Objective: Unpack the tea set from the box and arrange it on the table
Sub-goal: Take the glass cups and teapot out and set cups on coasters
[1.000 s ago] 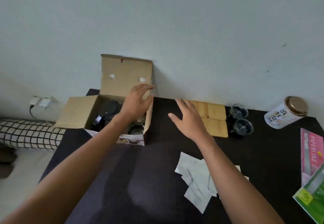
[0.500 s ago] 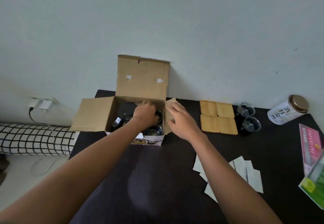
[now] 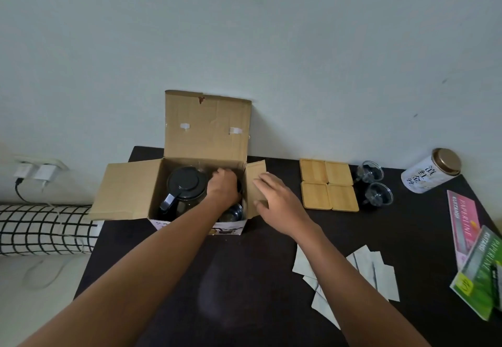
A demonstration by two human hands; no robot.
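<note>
Close to me the black table (image 3: 244,306) is bare, with some white packets (image 3: 380,273) lying flat on my right. Two tea boxes (image 3: 478,259), one pink and one green, sit at the right edge.

A bit farther is the box (image 3: 130,192), open on top, its flaps sticking out. My left hand (image 3: 224,188) is down inside it. My fingers curl around something in there, but I cannot tell if I have hold of it or what it is. My right hand (image 3: 274,200) is spread wide and flat against the right flap (image 3: 255,173), holding nothing, just keeping the flap back.

The teapot (image 3: 184,186) with its black lid is still in the box, on the left side, just beside my left hand. A glass cup (image 3: 233,212) sits in the near right corner of the box.

What could go wrong? I think the things in the box are glass and packed tight. If I pull up fast, one could knock the teapot or catch on the flap and slip.

Farther right, four wood coasters (image 3: 328,188) lie in a square. Two cups (image 3: 373,186) stand just beside them, and then a white tin (image 3: 430,171).

At the far end is a plain pale wall (image 3: 271,34). Low on the left are plugs (image 3: 40,170) in the wall and a checked pillow (image 3: 40,228).
</note>
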